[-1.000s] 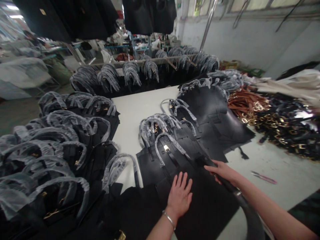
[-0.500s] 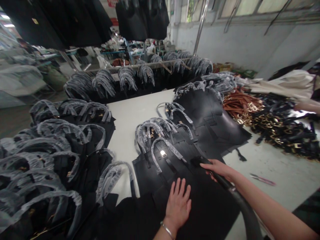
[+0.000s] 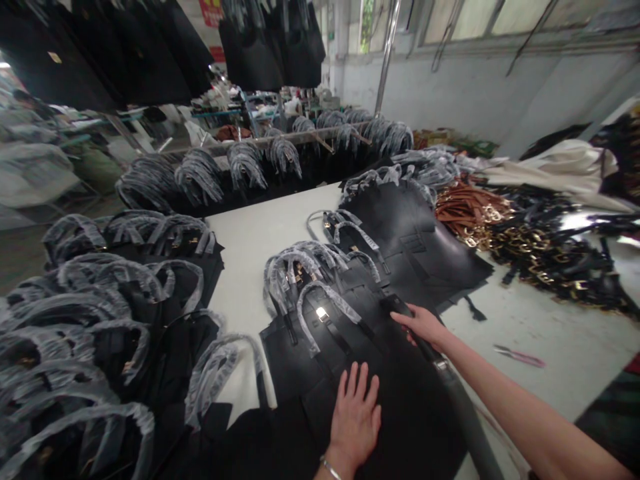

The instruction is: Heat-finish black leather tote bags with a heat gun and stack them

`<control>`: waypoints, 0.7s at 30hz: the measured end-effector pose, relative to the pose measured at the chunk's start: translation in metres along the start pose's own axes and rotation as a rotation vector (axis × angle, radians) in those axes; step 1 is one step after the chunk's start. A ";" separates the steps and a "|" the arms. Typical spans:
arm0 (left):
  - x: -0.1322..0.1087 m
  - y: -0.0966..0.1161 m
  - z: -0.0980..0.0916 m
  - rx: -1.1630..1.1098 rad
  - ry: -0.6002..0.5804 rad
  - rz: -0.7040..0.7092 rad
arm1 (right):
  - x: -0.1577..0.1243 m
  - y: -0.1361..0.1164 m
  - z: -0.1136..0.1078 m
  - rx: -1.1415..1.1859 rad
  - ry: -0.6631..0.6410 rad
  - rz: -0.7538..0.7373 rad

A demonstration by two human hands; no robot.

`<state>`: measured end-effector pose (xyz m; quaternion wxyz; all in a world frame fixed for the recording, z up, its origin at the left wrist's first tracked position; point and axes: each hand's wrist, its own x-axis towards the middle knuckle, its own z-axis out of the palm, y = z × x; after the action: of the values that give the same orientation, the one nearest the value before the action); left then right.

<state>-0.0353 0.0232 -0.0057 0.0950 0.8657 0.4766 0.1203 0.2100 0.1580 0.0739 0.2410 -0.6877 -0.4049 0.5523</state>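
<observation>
My left hand [image 3: 355, 417] lies flat with its fingers stretched on a black leather bag panel [image 3: 320, 393] in front of me. My right hand [image 3: 419, 325] is wrapped round a black handheld tool [image 3: 425, 348] with a thick dark hose-like tail running back towards me. The tool's front end is over the right part of the panel; whether it touches is unclear. Just beyond my hands, a plastic-wrapped handle [image 3: 333, 300] arches around a gold clasp [image 3: 323, 314] with a black strap. More wrapped handles [image 3: 295, 263] are bunched behind it.
Bags with wrapped handles [image 3: 105, 280] are piled at left. Black panels [image 3: 415, 233] lie further back. Brown straps [image 3: 470, 207] and black straps with gold buckles [image 3: 545, 260] are heaped at right, near a pink-handled tool [image 3: 520, 357]. Black bags [image 3: 273, 47] hang above a rack behind the table.
The view has shifted slightly. My right hand has moved a little away from me over the panel with the black tool. My left hand stays flat in place.
</observation>
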 end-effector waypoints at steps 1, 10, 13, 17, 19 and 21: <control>0.000 0.000 0.000 -0.007 0.005 -0.003 | -0.001 -0.001 -0.003 0.003 0.031 -0.024; 0.043 0.006 0.003 -0.067 -0.017 -0.059 | -0.029 0.015 -0.004 -0.015 -0.102 0.049; 0.053 0.007 0.002 -0.047 -0.039 -0.035 | -0.012 0.009 0.003 -0.006 -0.033 0.004; 0.056 0.008 -0.001 -0.024 -0.053 -0.053 | -0.006 0.007 -0.017 0.012 0.110 -0.059; 0.063 0.009 -0.004 -0.022 -0.065 -0.069 | -0.018 0.012 -0.031 0.012 0.101 -0.046; 0.077 0.010 -0.007 -0.027 -0.069 -0.071 | -0.036 0.019 -0.041 0.005 0.064 -0.021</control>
<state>0.0097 0.0835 0.0131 0.1273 0.8505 0.5017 0.0936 0.2524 0.1225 0.0905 0.2611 -0.7001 -0.4028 0.5285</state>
